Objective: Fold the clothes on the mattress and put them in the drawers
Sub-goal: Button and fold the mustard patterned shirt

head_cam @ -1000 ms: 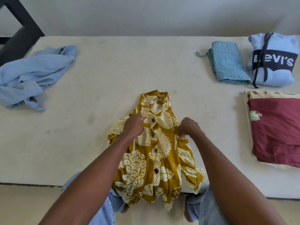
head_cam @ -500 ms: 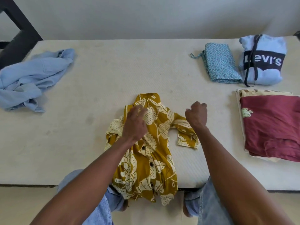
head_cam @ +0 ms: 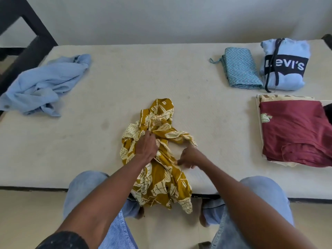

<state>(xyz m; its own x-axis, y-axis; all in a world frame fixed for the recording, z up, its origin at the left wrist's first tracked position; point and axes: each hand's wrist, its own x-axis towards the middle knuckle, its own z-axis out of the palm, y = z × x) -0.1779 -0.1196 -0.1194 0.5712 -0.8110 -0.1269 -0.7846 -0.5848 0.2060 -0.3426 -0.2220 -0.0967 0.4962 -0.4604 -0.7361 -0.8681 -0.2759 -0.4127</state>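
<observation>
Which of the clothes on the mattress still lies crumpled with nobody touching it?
The light blue shirt at the far left, a loose heap. The yellow patterned shirt is in hand; the others at the right are folded.

On the mattress (head_cam: 107,78): crumpled shirt (head_cam: 45,85) upper left, patterned shirt (head_cam: 158,159) centre overhanging its near edge, folded clothes (head_cam: 285,67) upper right.

A plain pale wall (head_cam: 161,18) runs behind the bed in front of me, a dark wooden frame (head_cam: 21,33) stands at my left, and beige floor (head_cam: 27,221) lies underfoot.
</observation>
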